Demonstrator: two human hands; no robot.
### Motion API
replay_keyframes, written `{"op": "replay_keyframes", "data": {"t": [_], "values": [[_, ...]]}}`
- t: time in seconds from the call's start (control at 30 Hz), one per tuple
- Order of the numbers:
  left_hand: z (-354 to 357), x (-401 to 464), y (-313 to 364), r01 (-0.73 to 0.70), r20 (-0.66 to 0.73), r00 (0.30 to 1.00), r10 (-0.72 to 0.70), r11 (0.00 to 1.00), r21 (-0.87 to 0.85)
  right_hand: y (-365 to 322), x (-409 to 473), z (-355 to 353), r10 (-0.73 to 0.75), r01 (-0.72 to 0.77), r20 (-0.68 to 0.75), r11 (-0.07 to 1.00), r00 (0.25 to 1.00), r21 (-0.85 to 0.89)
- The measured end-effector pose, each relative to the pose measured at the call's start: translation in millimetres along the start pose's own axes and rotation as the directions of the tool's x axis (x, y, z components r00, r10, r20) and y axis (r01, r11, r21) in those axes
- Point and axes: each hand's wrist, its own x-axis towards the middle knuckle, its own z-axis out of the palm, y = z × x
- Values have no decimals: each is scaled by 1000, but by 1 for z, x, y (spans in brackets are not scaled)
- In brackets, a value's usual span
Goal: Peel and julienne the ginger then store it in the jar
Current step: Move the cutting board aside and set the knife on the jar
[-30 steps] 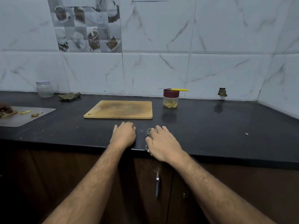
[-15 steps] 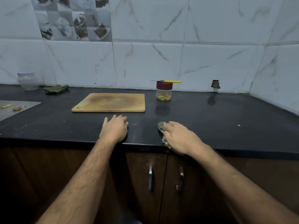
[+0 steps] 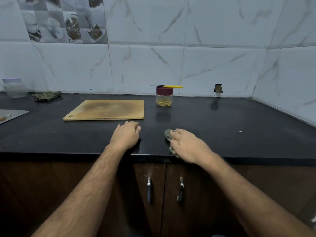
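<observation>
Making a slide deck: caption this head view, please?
Right hand presses cloth on counter; capped jar holds ginger strips.

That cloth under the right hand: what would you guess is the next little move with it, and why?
Probably a wipe sideways along the counter's front edge. The right hand presses a cloth flat there, and pale specks still dot the dark surface. The jar is lidded with ginger strips inside, the knife lies on its lid, and the cutting board is bare, so cleanup seems all that remains.
</observation>
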Motion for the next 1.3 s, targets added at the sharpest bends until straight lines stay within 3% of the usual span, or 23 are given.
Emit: {"op": "replay_keyframes", "data": {"t": [0.07, 0.13, 0.2, 0.3, 0.4, 0.5, 0.63, 0.73, 0.93, 1.0, 1.13, 1.23, 1.3], "values": [[-1, 2, -1, -1, -14, 1000, 1, 1000, 5, 49, -13, -7, 79, -78, 44, 997, 996, -13], [-2, 3, 1, -1, -13, 1000, 1, 1000, 2, 85, -15, -20, 256, -259, 80, 965, 963, 30], [-2, 3, 3, 0, -5, 1000, 0, 1000, 0, 90, -3, -33, 363, -368, 81, 929, 928, 51], [-1, 3, 6, 1, 6, 1000, -1, 1000, 3, 51, 21, -42, 286, -289, 77, 956, 955, 45], [-4, 10, 0, 18, 1, 1000, -18, 1000, 2, -4, 46, -21, 62, -66, 77, 997, 995, 49], [-6, 22, -14, 51, -40, 998, -51, 999, -16, -46, 61, -4, -2, 0, 21, 995, 1000, 104], [-7, 39, -22, 78, -42, 996, -80, 995, -55, -63, 93, 6, 15, -29, 59, 968, 998, 249], [-6, 49, -21, 54, -23, 998, -55, 998, -36, -50, 129, 15, 29, -31, 21, 988, 999, 153], [-1, 52, -23, -10, 47, 999, 6, 998, 65, 7, 157, 3, 194, -195, 123, 981, 973, -6], [-2, 64, -24, -23, 35, 999, 21, 998, 53, 4, 156, 5, 182, -172, 133, 982, 974, -83], [-5, 90, -14, -34, 62, 998, 30, 998, 57, -26, 161, 11, -18, 38, 153, 991, 988, -127], [0, 112, -13, -46, 93, 995, 37, 994, 96, -29, 191, 15, 31, -25, 160, 999, 987, -42], [2, 122, -17, -22, 100, 995, 11, 993, 113, -21, 215, 24, 14, 5, 197, 996, 980, -94]]}}
